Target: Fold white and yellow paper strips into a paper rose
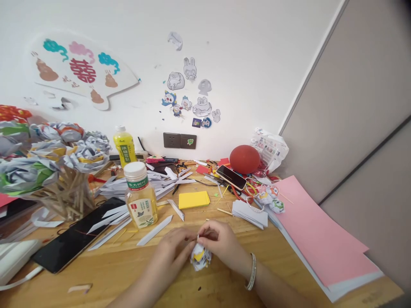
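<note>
A small white paper flower (201, 259) with yellow in it is low over the wooden table, between my two hands. My left hand (178, 247) comes in from the left, thumb and fingers pinched together at the flower's upper edge. On the other side my right hand (221, 244), with a bracelet on the wrist, pinches a strip of its white paper with curled fingers. The fingertips of both hands nearly meet there and partly hide the flower's top. A stack of yellow paper (194, 199) lies just beyond the hands.
A bottle of pale drink (140, 201) and loose paper strips (156, 230) lie left. White slips (250, 213), a phone (231, 177) and pink sheets (324, 231) are right. A tablet (77, 237) sits near several finished paper flowers (28, 174). A red balloon (244, 159) rests by the wall.
</note>
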The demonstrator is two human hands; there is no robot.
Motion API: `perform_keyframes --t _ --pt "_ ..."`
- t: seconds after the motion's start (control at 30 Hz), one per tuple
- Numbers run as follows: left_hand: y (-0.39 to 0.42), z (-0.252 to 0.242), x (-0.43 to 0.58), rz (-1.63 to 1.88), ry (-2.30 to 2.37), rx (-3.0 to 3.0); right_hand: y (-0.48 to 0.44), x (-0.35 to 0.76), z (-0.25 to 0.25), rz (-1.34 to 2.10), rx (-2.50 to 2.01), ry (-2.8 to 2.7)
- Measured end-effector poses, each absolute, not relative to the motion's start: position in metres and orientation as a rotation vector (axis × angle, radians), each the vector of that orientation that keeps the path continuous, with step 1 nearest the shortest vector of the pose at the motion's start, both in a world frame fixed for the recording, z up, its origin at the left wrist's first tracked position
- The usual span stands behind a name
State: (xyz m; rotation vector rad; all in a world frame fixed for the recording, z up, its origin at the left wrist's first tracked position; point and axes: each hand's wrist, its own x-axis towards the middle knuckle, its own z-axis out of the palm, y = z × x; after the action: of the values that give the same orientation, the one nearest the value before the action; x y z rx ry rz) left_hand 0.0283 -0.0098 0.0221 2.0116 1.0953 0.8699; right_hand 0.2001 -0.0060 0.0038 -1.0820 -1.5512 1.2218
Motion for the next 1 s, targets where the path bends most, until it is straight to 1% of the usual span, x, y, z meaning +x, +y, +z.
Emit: perform_keyframes --t 0.2,0.33,0.47,0.6,0.7,0.8,0.87,1.0 --pt "-0.008 0.016 0.033 0.814 1.182 1.895 -0.006 0.201 0.006 1.057 -1.102 -1.658" --pt "-0.01 0.02 0.033 0.788 1.215 1.851 -0.006 0.202 0.007 1.037 -1.108 -1.691" --pt "-0.008 0.022 0.032 0.774 1.151 1.773 -0.007 0.203 0.007 1.15 -1.099 -1.646" --pt "-0.001 0.014 0.031 0.754 1.02 1.62 -0.005 0.203 0.005 1.376 -1.036 -1.524" --pt "0.003 0.007 0.03 0.663 0.937 1.55 -0.002 0.204 0.001 1.58 -1.035 -1.468" --pt "0.003 0.004 0.03 0.583 0.965 1.589 0.0 0.206 -0.004 1.704 -1.101 -1.476" --pt "0.002 0.005 0.029 0.564 0.985 1.603 0.0 0.206 -0.005 1.698 -1.117 -1.504" --pt "-0.002 0.009 0.029 0.548 1.009 1.701 -0.003 0.205 -0.001 1.529 -1.16 -1.613"
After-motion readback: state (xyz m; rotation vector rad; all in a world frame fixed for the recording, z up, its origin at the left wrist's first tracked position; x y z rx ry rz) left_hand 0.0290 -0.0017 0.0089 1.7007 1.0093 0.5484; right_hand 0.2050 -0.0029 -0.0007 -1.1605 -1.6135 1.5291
